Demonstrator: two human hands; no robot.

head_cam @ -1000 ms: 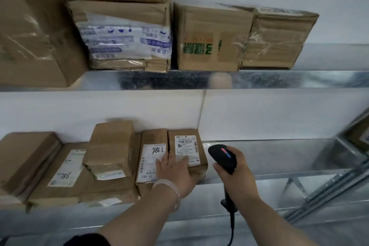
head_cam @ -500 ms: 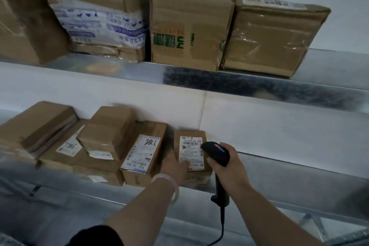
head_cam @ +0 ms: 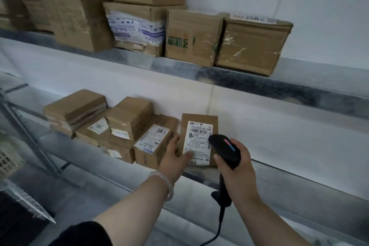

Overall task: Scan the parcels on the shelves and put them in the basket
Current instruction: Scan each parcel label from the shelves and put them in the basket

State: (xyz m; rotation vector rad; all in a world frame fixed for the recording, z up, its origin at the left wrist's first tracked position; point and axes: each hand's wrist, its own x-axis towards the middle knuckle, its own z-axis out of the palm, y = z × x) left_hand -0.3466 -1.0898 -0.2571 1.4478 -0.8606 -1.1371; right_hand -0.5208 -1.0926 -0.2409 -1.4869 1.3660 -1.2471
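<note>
A small brown parcel (head_cam: 196,124) with a white barcode label is tilted up off the lower metal shelf (head_cam: 279,177), its label facing me. My left hand (head_cam: 174,158) grips its lower left edge, thumb on the label. My right hand (head_cam: 237,173) grips a black corded barcode scanner (head_cam: 224,149), whose head sits right in front of the label's right side. To the left, more brown parcels (head_cam: 153,142) lie on the same shelf. A pale basket (head_cam: 8,161) shows at the left edge.
Larger cardboard boxes (head_cam: 191,38) line the upper shelf (head_cam: 259,84) against the white wall. Grey shelf uprights and braces (head_cam: 30,138) run down the left side. The scanner's cable hangs down below my right hand.
My left hand has tipped the labelled parcel up from lying flat to facing me. The scanner has stayed close to its label. My view has swung to the left and down.
</note>
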